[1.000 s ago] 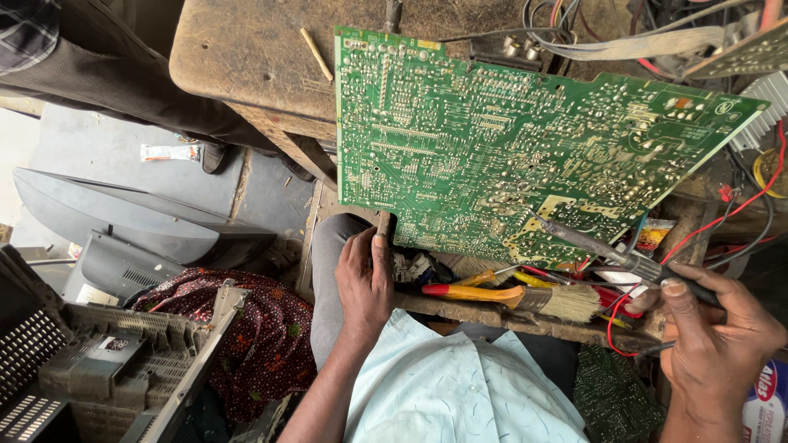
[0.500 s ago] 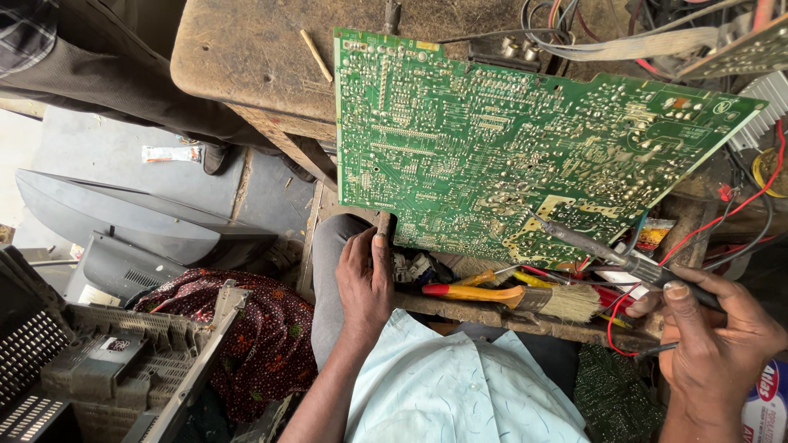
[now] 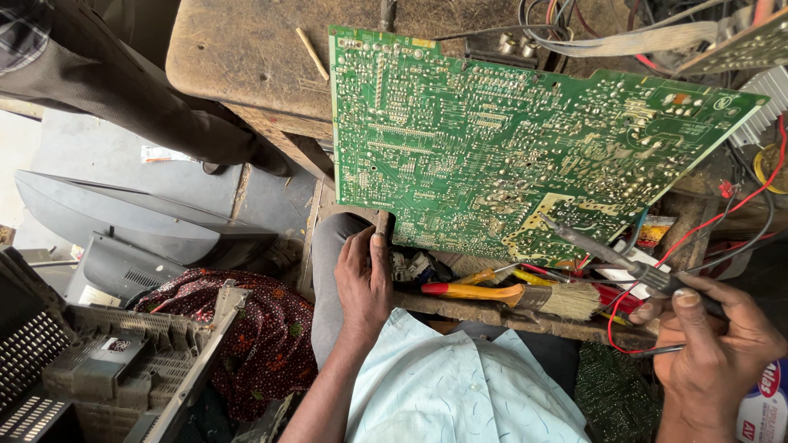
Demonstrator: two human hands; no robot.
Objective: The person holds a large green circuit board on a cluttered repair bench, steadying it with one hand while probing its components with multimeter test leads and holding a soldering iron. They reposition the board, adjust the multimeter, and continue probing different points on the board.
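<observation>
Packages: a small orange and yellow packet (image 3: 654, 231) lies under the board's lower right edge; a white container with red and blue label (image 3: 763, 402) sits at the frame's bottom right corner; a white paper scrap (image 3: 164, 154) lies on the grey floor.
Board: a large green circuit board (image 3: 492, 156), solder side up, rests tilted on a worn wooden bench (image 3: 246, 57), its long axis running left to right, the right end higher.
Soldering iron: a soldering iron (image 3: 611, 254) with dark handle and metal tip points up and left, its tip touching the board's lower edge near a pale yellow patch.
Left hand: the left hand (image 3: 365, 279) is closed on the board's lower left corner, thumb on the notch.
Right hand: the right hand (image 3: 714, 344) is clamped around the iron's handle, among red and black wires (image 3: 739, 209).
Bench edge: a brush (image 3: 509, 295) with red and yellow handle and pale bristles lies lengthwise below the board.
Surroundings: a grey plastic television casing (image 3: 107, 213), a patterned maroon cloth (image 3: 246, 328) and a grilled grey housing (image 3: 90, 361) fill the left.
</observation>
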